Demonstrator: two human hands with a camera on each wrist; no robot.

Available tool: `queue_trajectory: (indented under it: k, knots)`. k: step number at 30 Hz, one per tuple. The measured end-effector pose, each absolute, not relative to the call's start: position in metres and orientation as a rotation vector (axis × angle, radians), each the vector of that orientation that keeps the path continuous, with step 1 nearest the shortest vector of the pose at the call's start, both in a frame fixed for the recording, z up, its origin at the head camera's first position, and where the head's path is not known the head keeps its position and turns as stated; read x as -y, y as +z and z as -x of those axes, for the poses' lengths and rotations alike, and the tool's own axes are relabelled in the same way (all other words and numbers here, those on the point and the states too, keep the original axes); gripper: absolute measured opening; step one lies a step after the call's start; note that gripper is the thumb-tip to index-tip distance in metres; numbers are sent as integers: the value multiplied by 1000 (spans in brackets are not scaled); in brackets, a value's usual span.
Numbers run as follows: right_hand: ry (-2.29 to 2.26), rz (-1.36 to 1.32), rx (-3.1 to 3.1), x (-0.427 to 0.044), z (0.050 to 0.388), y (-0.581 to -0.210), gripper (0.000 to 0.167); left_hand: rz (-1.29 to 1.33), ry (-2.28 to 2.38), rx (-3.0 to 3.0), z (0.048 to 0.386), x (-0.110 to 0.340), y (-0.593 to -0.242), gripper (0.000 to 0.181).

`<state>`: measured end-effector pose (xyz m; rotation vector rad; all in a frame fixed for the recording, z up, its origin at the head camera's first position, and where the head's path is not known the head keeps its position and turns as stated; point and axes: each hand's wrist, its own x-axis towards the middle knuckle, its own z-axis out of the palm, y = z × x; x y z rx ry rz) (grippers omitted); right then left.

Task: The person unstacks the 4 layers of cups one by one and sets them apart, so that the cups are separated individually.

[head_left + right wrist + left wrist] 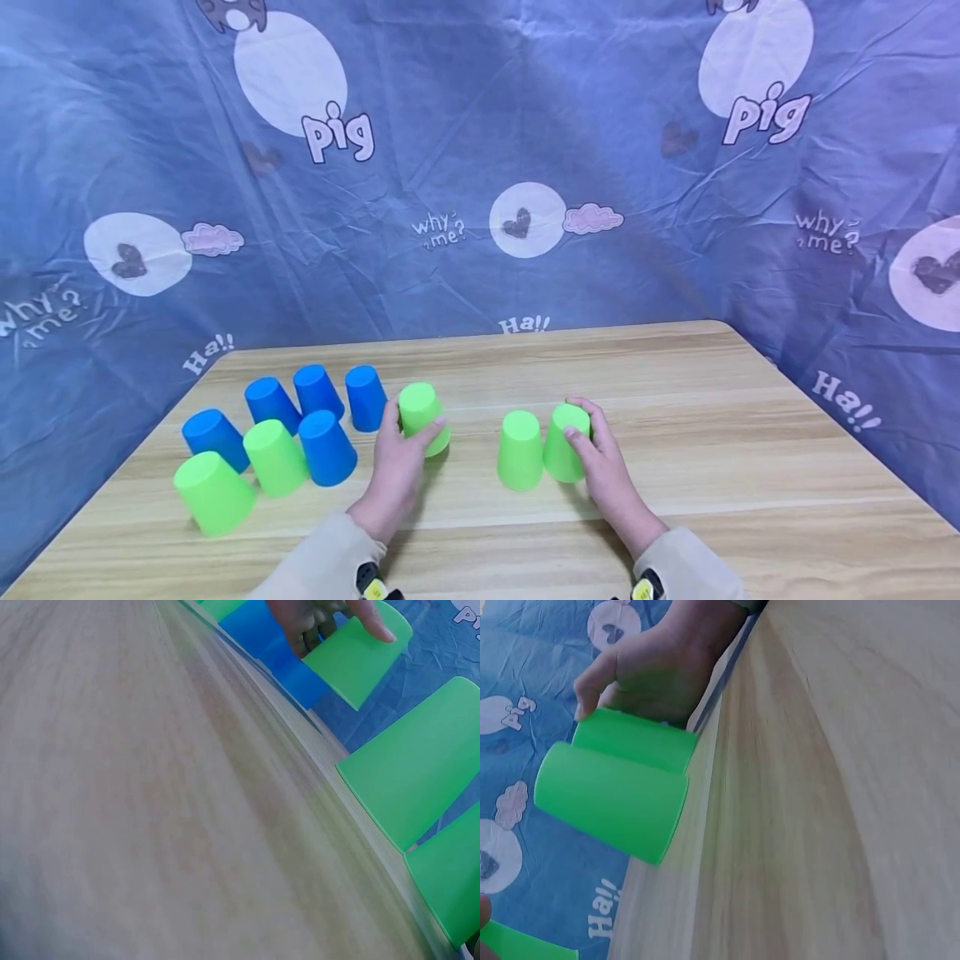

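On the wooden table, my left hand [399, 454] grips an upside-down green cup [422, 408], thumb on the near side and fingers round the far left. Whether its rim touches the table, I cannot tell. My right hand [606, 462] holds a second upside-down green cup [562, 446] between thumb and fingers. Just left of that one stands another green cup [520, 454], with no hand on it. The left wrist view shows the right hand [660, 675] behind these two cups. In the right wrist view the left hand [319, 622] pinches its green cup [360, 656].
Several upside-down blue cups, one a blue cup [327, 450] near my left hand, stand at the table's left. Two green cups, a nearer green cup [215, 496] and a farther green cup [275, 458], stand among them. A printed blue cloth [465, 292] hangs behind the table [750, 467].
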<state>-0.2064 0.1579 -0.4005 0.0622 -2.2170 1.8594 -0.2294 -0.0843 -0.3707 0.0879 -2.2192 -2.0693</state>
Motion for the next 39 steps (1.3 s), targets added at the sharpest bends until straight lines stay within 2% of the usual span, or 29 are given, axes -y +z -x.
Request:
queue_trajectory:
  k: [13, 39]
  knots:
    - [1876, -70, 2199, -157, 208, -400, 39, -181, -2001, 2208, 237, 108, -369, 65]
    - [1870, -90, 2198, -156, 204, -399, 40, -391, -2002, 2140, 246, 110, -381, 66]
